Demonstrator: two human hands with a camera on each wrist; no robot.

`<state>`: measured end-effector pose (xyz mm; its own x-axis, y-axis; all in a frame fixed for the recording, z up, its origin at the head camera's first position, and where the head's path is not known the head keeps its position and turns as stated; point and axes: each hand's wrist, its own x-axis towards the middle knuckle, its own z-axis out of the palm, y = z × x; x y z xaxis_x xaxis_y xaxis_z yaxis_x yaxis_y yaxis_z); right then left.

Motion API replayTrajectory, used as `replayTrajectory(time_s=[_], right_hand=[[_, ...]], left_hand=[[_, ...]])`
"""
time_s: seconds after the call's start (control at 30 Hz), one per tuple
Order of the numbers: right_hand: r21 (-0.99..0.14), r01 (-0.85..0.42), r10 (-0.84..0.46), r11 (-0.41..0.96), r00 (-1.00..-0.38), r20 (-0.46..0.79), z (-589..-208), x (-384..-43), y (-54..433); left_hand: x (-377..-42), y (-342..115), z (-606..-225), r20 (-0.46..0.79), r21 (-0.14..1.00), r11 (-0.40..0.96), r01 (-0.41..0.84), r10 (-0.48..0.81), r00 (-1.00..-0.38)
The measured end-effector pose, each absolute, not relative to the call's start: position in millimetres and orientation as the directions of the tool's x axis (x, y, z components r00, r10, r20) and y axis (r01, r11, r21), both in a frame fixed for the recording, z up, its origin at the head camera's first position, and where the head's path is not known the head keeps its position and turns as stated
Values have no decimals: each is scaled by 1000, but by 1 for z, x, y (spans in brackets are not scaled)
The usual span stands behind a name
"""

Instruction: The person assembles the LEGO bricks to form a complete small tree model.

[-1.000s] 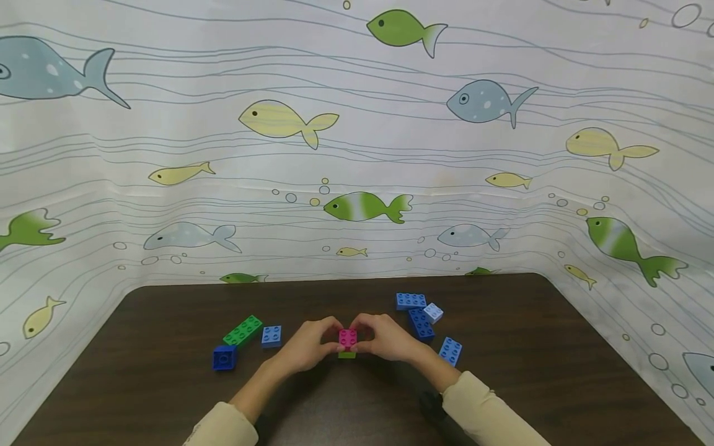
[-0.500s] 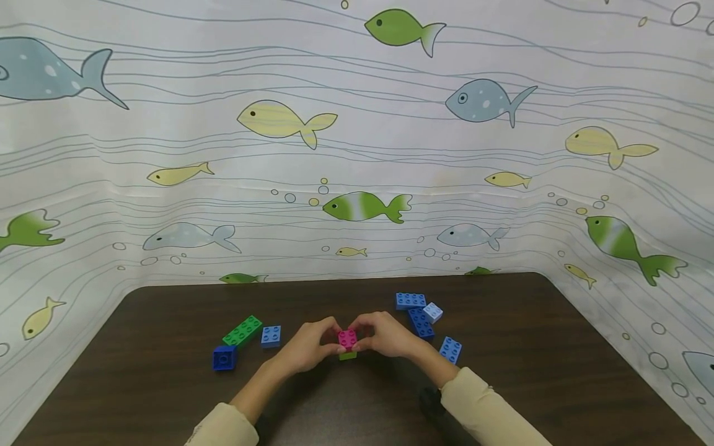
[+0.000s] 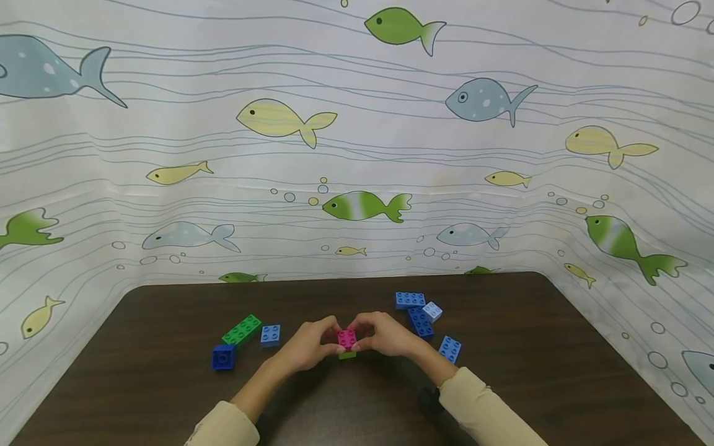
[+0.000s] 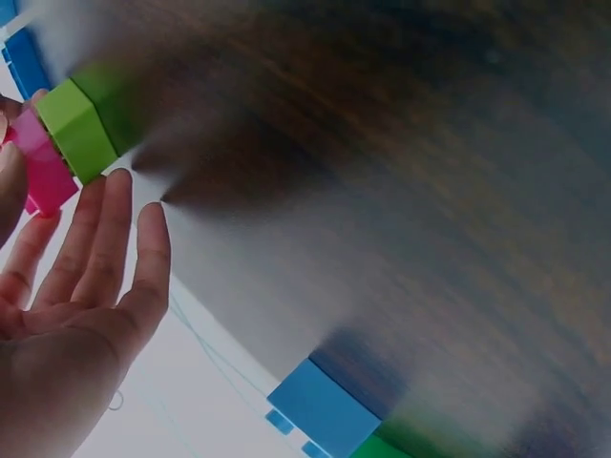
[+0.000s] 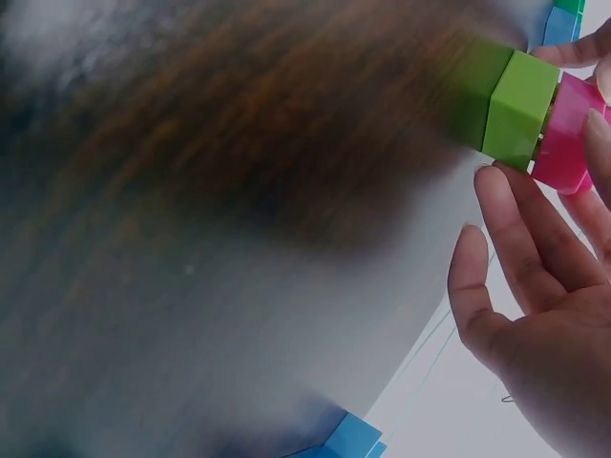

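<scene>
In the head view, a pink toy building brick point(image 3: 347, 339) sits over a lime green brick point(image 3: 347, 355) in the middle of the table. My left hand point(image 3: 305, 347) pinches the pink brick from the left between thumb and index finger; my right hand point(image 3: 386, 336) does the same from the right. In the left wrist view, a thin gap with studs showing separates the pink brick point(image 4: 48, 170) from the lime brick point(image 4: 78, 132), which stands on the table. Fingertips of both hands reach close to the lime brick's far side.
Left of the hands lie a green brick point(image 3: 242, 330), a light blue brick point(image 3: 270, 336) and a dark blue brick point(image 3: 224, 357) on its side. On the right are several blue bricks, among them a long dark one point(image 3: 420, 323) and one point(image 3: 450, 349) by the right forearm. A fish-patterned sheet point(image 3: 290, 167) surrounds the dark table point(image 3: 524, 347).
The pink brick has turned slightly on the lime brick between the fingers, and my right hand has shifted a little. Both hands keep their pinch.
</scene>
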<state>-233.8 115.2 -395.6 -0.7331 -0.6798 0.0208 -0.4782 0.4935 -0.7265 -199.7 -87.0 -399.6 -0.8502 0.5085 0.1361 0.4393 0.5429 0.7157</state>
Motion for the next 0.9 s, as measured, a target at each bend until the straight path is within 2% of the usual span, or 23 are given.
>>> replayTrajectory(time_s=[0.57, 0.9], right_hand=[[-740, -463, -660, 487, -750, 36, -397, -233, 115], [-797, -395, -684, 457, -729, -31, -399, -236, 119]], left_hand=[[-199, -86, -396, 111, 733, 545, 408, 495, -862], [-199, -85, -395, 84, 730, 557, 395, 501, -862]])
